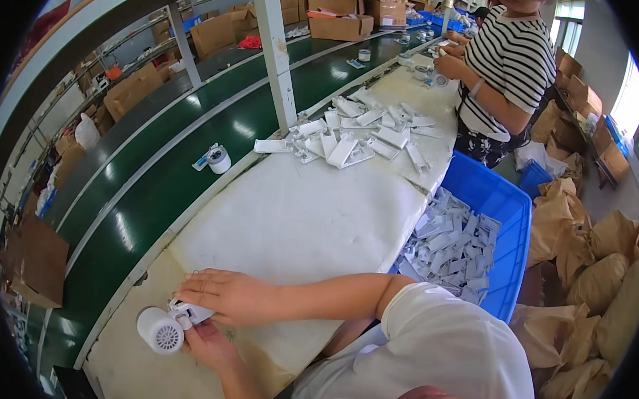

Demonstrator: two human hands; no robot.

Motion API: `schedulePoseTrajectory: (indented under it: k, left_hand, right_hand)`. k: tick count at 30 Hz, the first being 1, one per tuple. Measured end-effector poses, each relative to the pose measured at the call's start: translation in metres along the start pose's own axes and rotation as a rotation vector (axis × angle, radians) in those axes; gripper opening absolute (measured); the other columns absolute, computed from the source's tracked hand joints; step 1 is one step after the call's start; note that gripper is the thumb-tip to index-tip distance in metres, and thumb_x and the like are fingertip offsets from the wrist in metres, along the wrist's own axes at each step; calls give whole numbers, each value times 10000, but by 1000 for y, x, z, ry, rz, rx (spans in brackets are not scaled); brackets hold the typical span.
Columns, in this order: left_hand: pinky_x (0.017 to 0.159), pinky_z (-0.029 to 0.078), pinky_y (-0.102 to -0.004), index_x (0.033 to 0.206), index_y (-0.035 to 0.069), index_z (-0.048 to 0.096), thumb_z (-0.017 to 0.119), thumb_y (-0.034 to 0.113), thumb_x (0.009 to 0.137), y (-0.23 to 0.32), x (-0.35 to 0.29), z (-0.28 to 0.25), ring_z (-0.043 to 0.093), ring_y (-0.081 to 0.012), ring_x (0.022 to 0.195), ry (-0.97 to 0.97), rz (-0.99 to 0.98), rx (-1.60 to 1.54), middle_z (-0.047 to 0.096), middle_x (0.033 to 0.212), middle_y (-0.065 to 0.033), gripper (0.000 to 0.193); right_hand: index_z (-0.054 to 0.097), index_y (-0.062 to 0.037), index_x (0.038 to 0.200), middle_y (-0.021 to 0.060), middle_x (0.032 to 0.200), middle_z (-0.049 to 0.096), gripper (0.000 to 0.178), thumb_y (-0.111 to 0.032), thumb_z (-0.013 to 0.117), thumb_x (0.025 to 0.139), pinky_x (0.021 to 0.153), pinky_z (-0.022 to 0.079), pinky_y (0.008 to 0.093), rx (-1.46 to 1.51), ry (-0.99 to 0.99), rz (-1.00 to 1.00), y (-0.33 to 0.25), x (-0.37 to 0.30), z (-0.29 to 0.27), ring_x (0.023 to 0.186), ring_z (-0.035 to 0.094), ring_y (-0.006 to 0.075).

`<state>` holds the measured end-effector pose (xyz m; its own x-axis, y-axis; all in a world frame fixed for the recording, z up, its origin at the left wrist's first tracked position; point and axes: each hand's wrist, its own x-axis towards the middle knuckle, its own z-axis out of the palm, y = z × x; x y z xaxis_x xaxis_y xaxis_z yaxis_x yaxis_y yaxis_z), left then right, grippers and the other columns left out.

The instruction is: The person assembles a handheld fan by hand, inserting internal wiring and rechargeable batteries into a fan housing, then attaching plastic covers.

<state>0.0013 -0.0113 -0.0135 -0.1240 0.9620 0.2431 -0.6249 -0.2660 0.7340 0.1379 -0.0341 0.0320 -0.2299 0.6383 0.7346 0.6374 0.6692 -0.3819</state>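
Note:
At the near left end of the table I hold a white appliance (157, 329) shaped like a small hair dryer. It has a short cylinder with a round slotted grille and a handle part joined at its side. My right hand (227, 297) reaches across from the right, its fingers closed over the top of the handle part. From below, my left hand (210, 345) grips the same part near the joint, with its fingertips partly hidden. The cylinder sticks out beyond both hands, grille toward me.
White plastic shells (345, 137) are heaped further along the table (291, 208). A blue bin (513, 240) of similar shells stands at its right edge. Another white unit (218, 160) rests on the green conveyor (167, 182). A metal post (276, 57) rises beside it. A co-worker (504, 60) stands beyond.

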Motion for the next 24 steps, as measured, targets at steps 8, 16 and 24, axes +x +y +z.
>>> schedulePoseTrajectory:
  k: [8,16,24]
  left_hand:
    - [908,438,-354,1191,-30,438,487,139,902,1,-1,3,516,-234,1072,19,-12,46,500,1196,-136,339]
    - [901,449,-356,1158,-29,481,468,206,898,29,16,-11,535,-234,1032,33,21,-46,540,1124,-131,350]
    - [912,438,-357,1173,-24,465,453,227,908,33,9,-12,512,-222,1065,-146,51,-74,519,1146,-128,365]
  right_hand:
    - [412,-44,1270,152,1262,455,579,-137,617,737,1025,317,389,-53,30,40,-6,-7,16,1220,391,314]
    - [489,10,1080,132,912,559,462,-382,566,847,748,426,319,770,-369,684,3,0,5,826,520,209]
    - [497,-2,750,90,629,510,417,-403,571,839,515,396,307,695,-93,537,-11,-1,4,554,477,175]
